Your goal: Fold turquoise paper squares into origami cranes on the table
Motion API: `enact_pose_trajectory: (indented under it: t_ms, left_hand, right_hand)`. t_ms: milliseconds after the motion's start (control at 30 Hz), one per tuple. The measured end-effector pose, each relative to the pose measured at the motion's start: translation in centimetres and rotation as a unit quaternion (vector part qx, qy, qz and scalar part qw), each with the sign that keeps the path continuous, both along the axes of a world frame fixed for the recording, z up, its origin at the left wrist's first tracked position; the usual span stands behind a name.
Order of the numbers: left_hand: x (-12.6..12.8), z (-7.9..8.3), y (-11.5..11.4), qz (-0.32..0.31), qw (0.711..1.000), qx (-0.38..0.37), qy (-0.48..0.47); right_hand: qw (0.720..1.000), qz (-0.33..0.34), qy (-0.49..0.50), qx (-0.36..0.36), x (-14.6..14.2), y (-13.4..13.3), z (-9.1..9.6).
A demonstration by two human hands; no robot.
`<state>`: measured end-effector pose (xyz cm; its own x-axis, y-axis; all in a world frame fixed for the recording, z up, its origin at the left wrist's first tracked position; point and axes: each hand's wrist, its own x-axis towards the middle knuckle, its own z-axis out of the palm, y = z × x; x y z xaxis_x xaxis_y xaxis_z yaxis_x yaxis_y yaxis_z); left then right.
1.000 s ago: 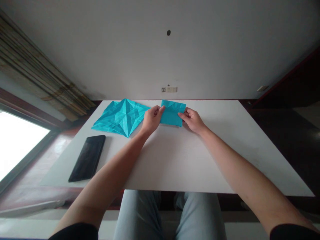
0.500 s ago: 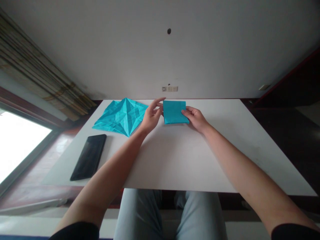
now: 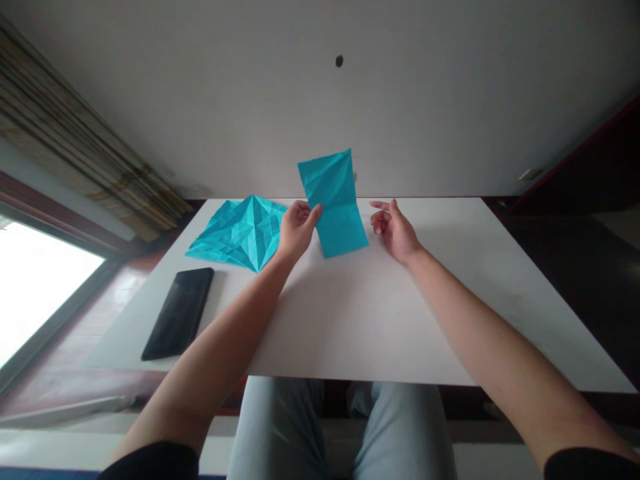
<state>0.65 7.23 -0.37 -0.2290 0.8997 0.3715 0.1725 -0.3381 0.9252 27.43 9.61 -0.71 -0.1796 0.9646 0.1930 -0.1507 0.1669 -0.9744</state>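
Observation:
My left hand (image 3: 296, 230) pinches the left edge of a turquoise paper sheet (image 3: 334, 200) that now stands unfolded, its upper half raised above the white table (image 3: 360, 313). The sheet's lower edge rests near the table top. My right hand (image 3: 394, 228) hovers just right of the sheet with fingers loosely apart and nothing in it, not touching the paper.
A second turquoise sheet (image 3: 243, 231), heavily creased, lies flat at the table's far left. A black tablet (image 3: 179, 313) lies near the left edge. A wall with an outlet stands behind the table, a window and curtain to the left. My knees show below the front edge.
The folded sheet has opened upward to about twice its height. My right hand has let go of it and moved slightly right; my left hand keeps its pinch.

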Motion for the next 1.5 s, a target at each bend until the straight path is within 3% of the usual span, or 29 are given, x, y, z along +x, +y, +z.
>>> enact_pose_trajectory:
  t_ms: [267,367,467,533,633,767,1000,1067,1167,1300,1400,1500]
  left_hand:
    - [-0.5,-0.7,1.0,0.019,0.994,-0.046,-0.094]
    - [-0.6,0.0,0.3,0.081,0.995,0.035,-0.049]
    - [-0.6,1.3,-1.2,0.115,0.980,0.133,0.093]
    - [-0.3,1.9,-2.1,0.073,0.961,0.164,0.212]
    - [0.1,1.6,-2.7,-0.044,0.921,0.148,0.356]
    - [0.4,0.0,-2.4,-0.173,0.880,0.082,0.435]
    - [0.3,-0.1,-2.6,-0.185,0.877,0.059,0.439]
    - [0.4,0.0,-2.6,-0.178,0.889,0.061,0.417]
    - [0.7,-0.1,-2.4,-0.121,0.936,0.061,0.324]
    - [1.5,0.6,-1.9,-0.088,0.994,0.006,0.060]
    - [1.7,1.5,-1.6,-0.112,0.982,-0.054,-0.139]
    - [1.3,1.9,-1.6,-0.128,0.964,-0.109,-0.206]
  right_hand:
    - [1.000,0.001,-0.008,0.012,-0.1,-0.1,-0.1]
    - [1.000,-0.016,0.002,0.026,-0.1,0.1,-0.4]
    - [0.997,-0.058,0.001,0.053,0.2,0.6,-0.8]
    - [0.992,-0.098,-0.009,0.077,0.7,1.1,-1.0]
    - [0.984,-0.150,-0.014,0.095,1.6,2.0,-1.1]
    - [0.976,-0.196,-0.006,0.097,2.2,2.4,-1.1]
    - [0.971,-0.166,-0.065,0.157,1.2,1.3,-0.8]
    - [0.970,-0.141,-0.093,0.173,1.0,0.8,-0.7]
    - [0.969,-0.097,-0.125,0.190,1.1,0.1,-0.5]
    - [0.973,-0.040,-0.118,0.193,1.3,-0.3,-0.4]
    - [0.977,-0.021,-0.095,0.189,1.3,-0.1,-0.5]
    - [0.980,-0.026,-0.094,0.174,1.2,0.3,-0.7]
